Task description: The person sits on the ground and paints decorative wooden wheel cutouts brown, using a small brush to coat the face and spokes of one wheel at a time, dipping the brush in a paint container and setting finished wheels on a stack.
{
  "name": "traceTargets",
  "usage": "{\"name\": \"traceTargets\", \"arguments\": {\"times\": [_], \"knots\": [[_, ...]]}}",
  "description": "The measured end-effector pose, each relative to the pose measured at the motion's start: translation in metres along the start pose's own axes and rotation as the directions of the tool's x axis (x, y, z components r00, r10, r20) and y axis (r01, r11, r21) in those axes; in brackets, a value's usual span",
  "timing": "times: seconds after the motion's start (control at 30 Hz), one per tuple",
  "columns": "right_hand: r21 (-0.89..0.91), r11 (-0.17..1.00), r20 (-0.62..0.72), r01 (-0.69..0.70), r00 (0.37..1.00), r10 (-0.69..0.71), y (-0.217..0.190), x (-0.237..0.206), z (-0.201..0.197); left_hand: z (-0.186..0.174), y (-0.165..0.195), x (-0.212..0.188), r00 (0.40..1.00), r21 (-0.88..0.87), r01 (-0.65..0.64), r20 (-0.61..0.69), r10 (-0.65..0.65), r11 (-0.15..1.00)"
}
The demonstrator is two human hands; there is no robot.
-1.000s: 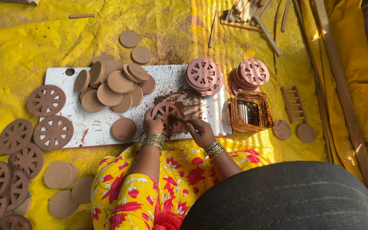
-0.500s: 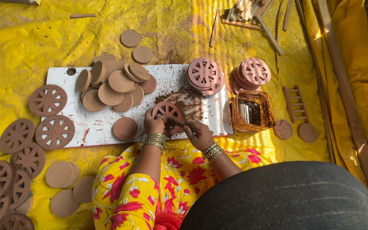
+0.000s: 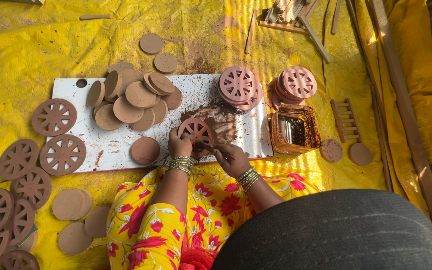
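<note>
Carving goes on: our left hand [image 3: 179, 145] clasps the wheel [image 3: 196, 132] on the board [image 3: 116, 150], our right hand [image 3: 231, 159] pinches a tool [image 3: 207, 147]; the next cut seems to need a steady disc.

A brown clay wheel disc [image 3: 196, 132], spokes cut out, lies flat on the white board [image 3: 126, 150], near its front edge, a thin tool [image 3: 207, 147] touching its rim.

Yellow tarp [image 3: 36, 55] covers the floor. On it: white board [image 3: 121, 150] with heap of plain clay discs [image 3: 131, 97], one spoked clay wheel [image 3: 196, 131], pink wheel stack [image 3: 237, 86]. Cut wheels [image 3: 53, 116] left, square tin [image 3: 295, 129], wooden sticks [image 3: 296, 15], small ladder [image 3: 345, 120] right.
</note>
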State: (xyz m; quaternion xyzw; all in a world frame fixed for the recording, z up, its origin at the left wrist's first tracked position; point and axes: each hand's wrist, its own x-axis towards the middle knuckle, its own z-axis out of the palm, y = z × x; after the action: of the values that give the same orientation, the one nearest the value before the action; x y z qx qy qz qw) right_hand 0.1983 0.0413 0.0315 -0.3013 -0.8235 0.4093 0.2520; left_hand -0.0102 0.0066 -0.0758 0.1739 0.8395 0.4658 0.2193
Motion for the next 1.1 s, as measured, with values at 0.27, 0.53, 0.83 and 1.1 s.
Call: {"name": "traceTargets", "arguments": {"times": [0.27, 0.53, 0.83, 1.1], "knots": [[0.062, 0.984, 0.070, -0.167, 0.984, 0.163, 0.006, 0.001, -0.004, 0.001, 0.000, -0.001, 1.000, 0.026, 0.017, 0.001, -0.017, 1.000], [0.108, 0.989, 0.007, -0.100, 0.995, 0.100, 0.014, 0.004, -0.007, 0.002, -0.001, -0.002, 1.000, -0.070, -0.011, -0.016, 0.010, 0.997], [0.063, 0.995, 0.007, -0.078, 0.997, 0.077, 0.010, 0.002, 0.002, 0.000, 0.002, -0.002, 1.000, -0.046, 0.004, -0.017, -0.005, 0.999], [-0.135, 0.986, -0.043, -0.094, 0.995, 0.089, 0.017, 0.006, -0.016, 0.005, 0.004, -0.002, 0.997, -0.235, -0.075, -0.038, 0.067, 0.969]]}}
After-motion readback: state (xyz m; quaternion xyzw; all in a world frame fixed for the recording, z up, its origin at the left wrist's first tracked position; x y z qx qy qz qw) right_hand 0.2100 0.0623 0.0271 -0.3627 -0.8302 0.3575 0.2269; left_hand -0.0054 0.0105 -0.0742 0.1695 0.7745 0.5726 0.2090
